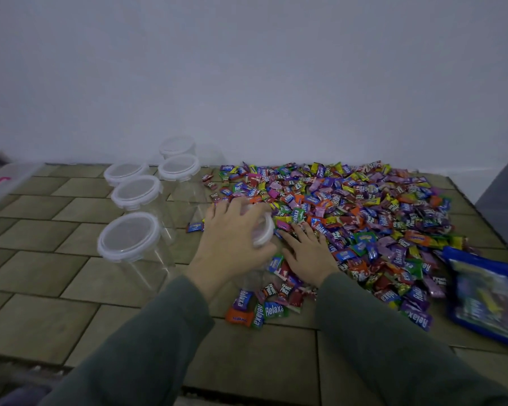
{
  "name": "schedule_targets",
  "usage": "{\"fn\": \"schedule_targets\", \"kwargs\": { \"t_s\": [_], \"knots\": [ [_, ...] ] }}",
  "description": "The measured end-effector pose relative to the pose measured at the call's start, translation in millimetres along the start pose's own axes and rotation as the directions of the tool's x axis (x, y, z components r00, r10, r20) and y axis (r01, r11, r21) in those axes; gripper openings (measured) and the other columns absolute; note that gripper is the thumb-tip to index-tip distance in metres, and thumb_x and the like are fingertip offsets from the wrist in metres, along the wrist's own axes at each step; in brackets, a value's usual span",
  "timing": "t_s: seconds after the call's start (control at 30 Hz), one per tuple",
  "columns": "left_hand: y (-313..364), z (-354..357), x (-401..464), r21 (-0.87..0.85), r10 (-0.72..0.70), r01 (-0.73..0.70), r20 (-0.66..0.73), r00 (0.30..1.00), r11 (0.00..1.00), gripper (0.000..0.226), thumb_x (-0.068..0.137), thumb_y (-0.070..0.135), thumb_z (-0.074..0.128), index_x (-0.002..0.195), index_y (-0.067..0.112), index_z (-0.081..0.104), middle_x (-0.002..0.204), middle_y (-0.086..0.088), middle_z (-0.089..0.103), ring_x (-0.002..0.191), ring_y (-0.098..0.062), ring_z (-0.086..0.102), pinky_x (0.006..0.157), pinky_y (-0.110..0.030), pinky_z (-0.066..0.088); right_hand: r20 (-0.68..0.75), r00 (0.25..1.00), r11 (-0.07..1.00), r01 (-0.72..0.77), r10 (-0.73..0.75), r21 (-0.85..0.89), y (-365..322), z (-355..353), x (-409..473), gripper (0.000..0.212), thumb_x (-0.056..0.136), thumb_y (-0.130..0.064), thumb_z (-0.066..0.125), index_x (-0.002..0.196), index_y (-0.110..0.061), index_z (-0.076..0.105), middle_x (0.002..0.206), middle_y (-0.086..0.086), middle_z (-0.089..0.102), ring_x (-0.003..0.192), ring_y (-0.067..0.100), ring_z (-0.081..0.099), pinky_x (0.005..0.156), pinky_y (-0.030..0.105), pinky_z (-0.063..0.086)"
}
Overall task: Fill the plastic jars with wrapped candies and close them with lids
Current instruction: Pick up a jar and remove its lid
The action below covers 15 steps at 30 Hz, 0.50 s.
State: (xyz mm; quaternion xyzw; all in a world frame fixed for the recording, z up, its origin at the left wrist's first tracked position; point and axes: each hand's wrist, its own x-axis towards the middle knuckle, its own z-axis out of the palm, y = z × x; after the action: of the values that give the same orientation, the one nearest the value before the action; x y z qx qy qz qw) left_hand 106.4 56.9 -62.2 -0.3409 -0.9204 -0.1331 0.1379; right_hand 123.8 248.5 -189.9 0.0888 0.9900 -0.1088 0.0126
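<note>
Under the left hand point(232, 230) the tipped jar point(260, 247) opened rightward toward the candies point(364, 218); right hand point(305, 253) fingers spread flat there.

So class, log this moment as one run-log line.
left hand: grips tilted jar | right hand: flat on candies | lidded jars: empty

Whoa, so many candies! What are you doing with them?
A person is filling clear plastic jars with wrapped candies. The left hand grips a tilted open jar at the edge of the big candy pile, and the right hand lies flat on the candies beside its mouth. Four more jars stand to the left with lids on and look empty.
</note>
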Motion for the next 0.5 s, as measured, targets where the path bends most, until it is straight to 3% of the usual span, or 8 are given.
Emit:
{"fn": "schedule_targets", "kwargs": {
  "t_s": [0.23, 0.33, 0.43, 0.5],
  "knots": [
    [-6.0, 5.9, -2.3, -0.05, 0.001, -0.005, -0.08, 0.997, 0.999, 0.061, 0.064, 0.056, 0.044, 0.118, 0.034, 0.061, 0.121, 0.0, 0.057, 0.108, -0.027, 0.052, 0.086, -0.037, 0.04, 0.01, 1.0, 1.0, 0.002, -0.002, 0.008, -1.2, -1.1, -1.9, 0.052, 0.102, -0.047, 0.023, 0.152, -0.036, 0.016, 0.162, -0.001, 0.005, 0.149, 0.023, -0.004, 0.118, 0.052, 0.001],
    [-7.7, 8.8, -0.7, -0.107, 0.032, -0.044, -0.108, 0.994, 0.993, 0.062, 0.067, 0.056, 0.047, 0.124, 0.033, 0.058, 0.128, -0.001, 0.054, 0.114, -0.029, 0.053, 0.091, -0.042, 0.045, 0.013, 1.0, 1.0, 0.002, -0.002, 0.008, -1.3, -2.1, -1.9, 0.052, 0.102, -0.047, 0.023, 0.152, -0.036, 0.017, 0.162, -0.001, 0.005, 0.149, 0.023, -0.004, 0.118, 0.052, 0.001],
    [-14.7, 6.6, -3.7, -0.202, 0.07, -0.095, -0.124, 0.99, 0.975, 0.09, 0.066, 0.073, 0.063, 0.145, 0.035, 0.038, 0.153, 0.0, 0.031, 0.137, -0.024, 0.037, 0.107, -0.044, 0.036, 0.039, 0.999, 1.0, 0.005, -0.006, 0.017, -1.4, -5.8, -1.6, 0.052, 0.102, -0.046, 0.025, 0.152, -0.034, 0.018, 0.162, 0.0, 0.004, 0.149, 0.024, -0.005, 0.117, 0.054, 0.002],
    [-18.9, 5.0, -10.1, -0.291, 0.037, -0.103, -0.224, 0.974, 0.951, 0.11, 0.058, 0.079, 0.07, 0.149, 0.031, 0.032, 0.156, 0.002, 0.024, 0.142, -0.018, 0.029, 0.111, -0.04, 0.032, 0.064, 0.998, 0.998, -0.001, -0.002, 0.057, -2.9, -12.4, -1.0, 0.052, 0.102, -0.045, 0.028, 0.152, -0.032, 0.021, 0.162, 0.001, 0.003, 0.149, 0.025, -0.006, 0.116, 0.056, 0.002]
  ]
}}
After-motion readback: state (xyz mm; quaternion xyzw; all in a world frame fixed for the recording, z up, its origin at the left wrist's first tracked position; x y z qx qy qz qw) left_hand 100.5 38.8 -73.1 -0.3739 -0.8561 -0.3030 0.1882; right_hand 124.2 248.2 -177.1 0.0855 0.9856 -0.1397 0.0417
